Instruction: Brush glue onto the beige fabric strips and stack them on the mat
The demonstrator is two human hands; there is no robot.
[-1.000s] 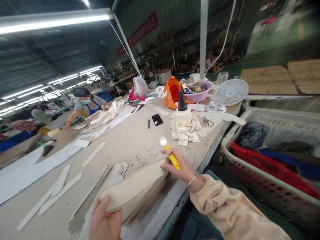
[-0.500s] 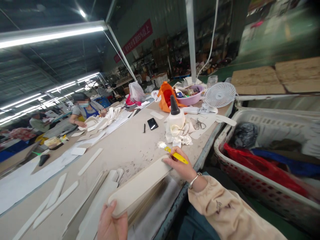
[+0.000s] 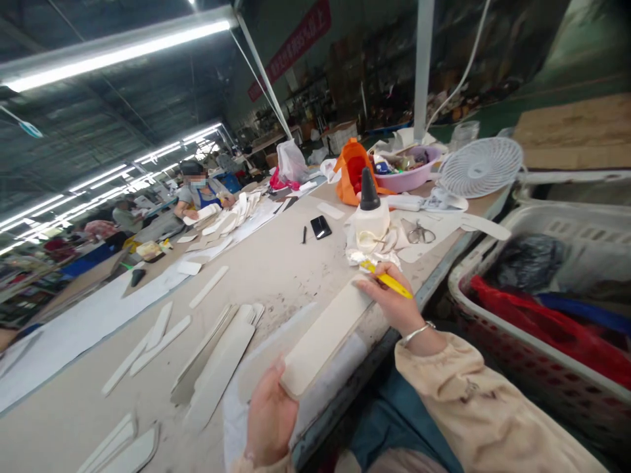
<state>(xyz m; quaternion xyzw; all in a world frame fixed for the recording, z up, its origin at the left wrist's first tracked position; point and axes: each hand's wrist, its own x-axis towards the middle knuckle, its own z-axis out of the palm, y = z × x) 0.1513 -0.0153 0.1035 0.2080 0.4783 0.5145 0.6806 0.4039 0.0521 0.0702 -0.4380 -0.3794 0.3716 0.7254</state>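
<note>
Pale strip (image 3: 325, 335), left hand (image 3: 272, 410) pinching it, right hand (image 3: 397, 302) also clasping brush (image 3: 393, 283), bag-filled basket (image 3: 497, 341)

Glare burns from a white tube light (image 3: 123, 56) at eleven o'clock, with smaller strips receding at nine to ten. The roof above and the back wall at one stay dim. The counter (image 3: 266, 263) is softly, evenly lit, and the phone (image 3: 321, 226) reflects a glint. Wide-angle stretch skews the edges; the far right corner blurs and darkens.
</note>
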